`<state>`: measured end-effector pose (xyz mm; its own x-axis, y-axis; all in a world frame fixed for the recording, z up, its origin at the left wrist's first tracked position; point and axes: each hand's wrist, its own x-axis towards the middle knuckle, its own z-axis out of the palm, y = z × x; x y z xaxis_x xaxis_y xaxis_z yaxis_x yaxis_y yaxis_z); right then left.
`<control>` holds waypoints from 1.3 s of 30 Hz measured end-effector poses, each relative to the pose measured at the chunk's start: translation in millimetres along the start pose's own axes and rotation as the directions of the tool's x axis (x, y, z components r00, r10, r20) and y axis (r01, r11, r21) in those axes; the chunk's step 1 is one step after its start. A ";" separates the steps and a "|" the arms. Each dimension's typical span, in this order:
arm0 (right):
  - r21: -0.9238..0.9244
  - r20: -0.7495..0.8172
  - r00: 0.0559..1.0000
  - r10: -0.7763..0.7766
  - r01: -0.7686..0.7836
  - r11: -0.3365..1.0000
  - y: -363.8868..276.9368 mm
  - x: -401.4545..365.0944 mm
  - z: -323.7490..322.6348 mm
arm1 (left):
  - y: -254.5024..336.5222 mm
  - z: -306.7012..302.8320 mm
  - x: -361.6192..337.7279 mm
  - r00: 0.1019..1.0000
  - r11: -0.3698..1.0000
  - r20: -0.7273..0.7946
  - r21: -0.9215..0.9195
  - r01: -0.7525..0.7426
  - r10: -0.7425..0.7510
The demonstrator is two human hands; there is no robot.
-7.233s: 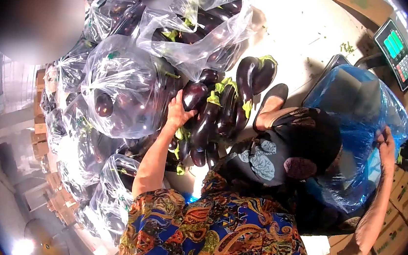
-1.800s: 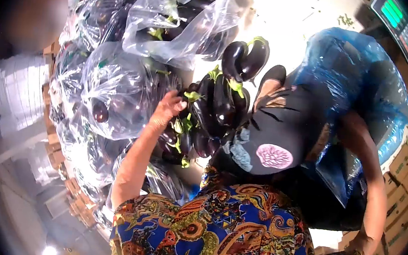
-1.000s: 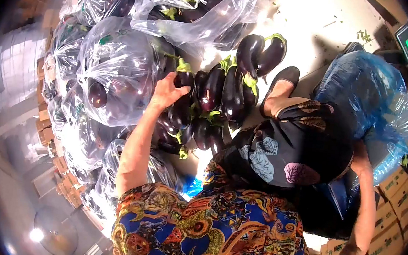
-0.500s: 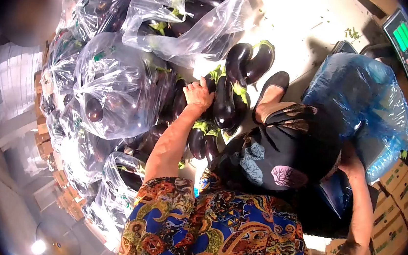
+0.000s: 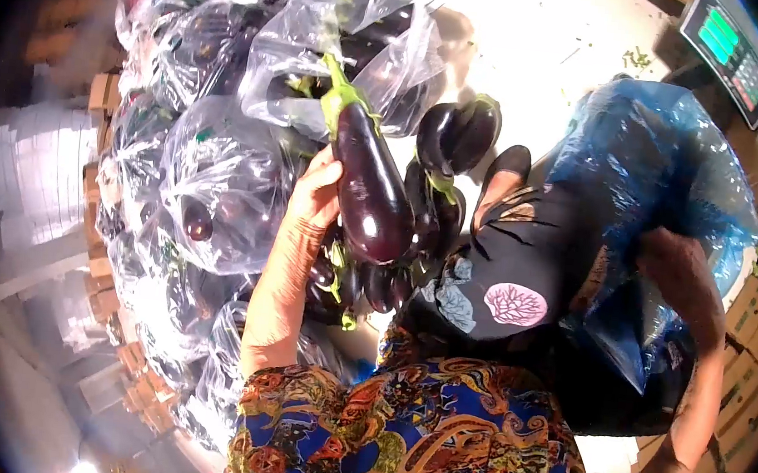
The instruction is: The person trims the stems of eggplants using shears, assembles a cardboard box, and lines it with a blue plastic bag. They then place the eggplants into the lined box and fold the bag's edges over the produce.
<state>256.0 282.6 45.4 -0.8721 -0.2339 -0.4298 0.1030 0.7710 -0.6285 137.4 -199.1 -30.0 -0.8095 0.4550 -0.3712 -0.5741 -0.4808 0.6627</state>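
Note:
My left hand (image 5: 317, 192) holds up a large dark purple eggplant (image 5: 370, 185) near its green stem end, with the fingers partly hidden behind it. Under and beside it lie several more eggplants (image 5: 458, 135). My right hand (image 5: 674, 258) is at the blue plastic bag (image 5: 653, 135) on the right; its fingers are blurred and in shadow, so I cannot make out what they hold. An open clear bag (image 5: 277, 58) with eggplants in it lies just beyond the raised eggplant.
Full clear bags of eggplants (image 5: 230, 177) are piled along the left. A scale with a green display (image 5: 729, 56) stands at the upper right. Cardboard boxes (image 5: 742, 399) are stacked at the lower right. A shoe (image 5: 510, 164) shows near the middle.
My left hand has taken hold of an eggplant and raised it from the pile. My right hand has come up to the blue bag. The view has shifted slightly.

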 end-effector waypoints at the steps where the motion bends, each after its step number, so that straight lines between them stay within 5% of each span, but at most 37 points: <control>1: 0.064 -0.072 0.996 -0.060 0.065 0.996 -14.1 1.3 -5.6 | -0.8 16.6 9.1 0.996 0.996 0.063 -0.066 -0.058 0.062; 4: 0.228 -0.151 0.987 -0.051 0.086 0.970 -27.8 -0.4 -13.1 | 7.6 40.0 35.8 0.991 0.986 0.131 -0.164 0.010 0.012; 6: 0.339 -0.206 0.977 -0.062 0.131 0.932 -25.2 -0.2 -16.9 | 18.8 92.0 54.5 0.968 0.995 0.252 -0.093 0.020 0.004; 8: 0.612 -0.315 0.945 -0.088 0.273 0.742 -32.3 0.8 -21.7 | 20.8 163.6 72.0 0.981 0.979 0.175 0.174 -0.110 0.079; 11: 0.437 -0.535 0.838 -0.105 0.382 0.814 -62.9 3.2 -42.3 | 6.8 271.5 91.2 0.889 0.716 0.433 0.572 -0.400 0.150; 13: 0.327 -0.672 0.711 -0.206 0.534 0.780 -69.0 7.3 -48.6 | -11.8 325.7 89.7 0.794 0.529 0.604 0.653 -0.542 0.068; 15: 0.516 -0.660 0.751 -0.019 0.471 0.716 -61.5 -0.6 -48.1 | -36.6 336.4 95.2 0.643 0.327 0.755 0.580 -0.746 0.130; 16: 0.602 -0.644 0.761 0.075 0.444 0.663 -58.0 -4.8 -47.7 | -45.0 326.4 96.4 0.676 0.185 0.734 0.657 -0.731 0.068; 18: 0.883 -0.403 0.889 0.218 0.315 0.348 -32.8 -21.5 -30.3 | -40.0 302.5 101.1 0.682 0.450 0.694 0.698 -0.557 -0.231; 20: 0.990 -0.133 0.907 0.401 0.139 0.014 0.2 -27.8 -3.8 | -42.9 263.6 105.0 0.822 0.565 0.532 0.749 -0.345 -0.204; 22: 0.994 -0.019 0.885 0.464 0.068 -0.089 30.0 -26.8 25.8 | -42.2 207.4 111.3 0.951 0.612 0.287 0.774 -0.161 -0.113; 24: 0.984 0.078 0.883 0.462 0.007 -0.180 55.4 -16.7 47.9 | -37.9 141.9 110.5 0.991 0.770 0.086 0.637 0.023 -0.101; 26: 0.968 0.150 0.894 0.423 -0.046 -0.245 74.1 0.1 62.7 | -35.6 68.0 107.4 0.997 0.773 -0.068 0.630 0.074 -0.040; 28: 0.993 0.115 0.904 0.411 -0.112 -0.032 54.8 9.7 54.8 | -38.2 7.3 91.4 0.961 0.720 -0.273 0.675 0.160 0.042; 30: 0.985 0.121 0.855 0.504 -0.167 0.047 54.3 24.4 64.3 | -48.5 -39.7 67.4 0.915 0.622 -0.402 0.724 0.299 0.027; 31: 0.974 0.097 0.865 0.493 -0.185 0.133 75.7 30.2 81.2 | -60.6 -66.5 53.4 0.930 0.586 -0.367 0.750 0.306 -0.016; 32: 0.953 0.067 0.872 0.484 -0.200 0.229 95.8 36.4 97.2 | -79.9 -93.5 48.3 0.918 0.373 -0.395 0.847 0.377 -0.030; 33: 0.916 0.027 0.882 0.471 -0.210 0.340 116.1 41.7 114.2 | -106.2 -123.0 36.2 0.948 0.392 -0.318 0.874 0.288 0.013; 34: 0.855 -0.026 0.898 0.439 -0.207 0.475 139.1 47.5 132.7 | -107.7 -94.8 33.4 0.885 0.187 -0.461 0.865 0.466 -0.070; 36: 0.661 -0.147 0.934 0.327 -0.153 0.734 187.9 54.7 167.6 | -145.7 -89.5 26.3 0.867 0.316 -0.498 0.819 0.479 -0.023; 38: 0.389 -0.288 0.953 0.099 0.021 0.921 248.6 59.1 208.5 | -175.5 -103.2 41.4 0.795 0.231 -0.606 0.770 0.594 -0.025; 39: 0.371 -0.247 0.956 0.161 -0.060 0.927 232.6 53.4 194.8 | -184.7 -101.3 46.4 0.810 0.113 -0.573 0.820 0.562 0.128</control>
<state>326.5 334.0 -250.1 -0.9349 0.0466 -0.3517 0.3252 0.5089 -0.7970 193.4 -165.1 -235.6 -0.7994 -0.1223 -0.5883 -0.4185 0.8158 0.3991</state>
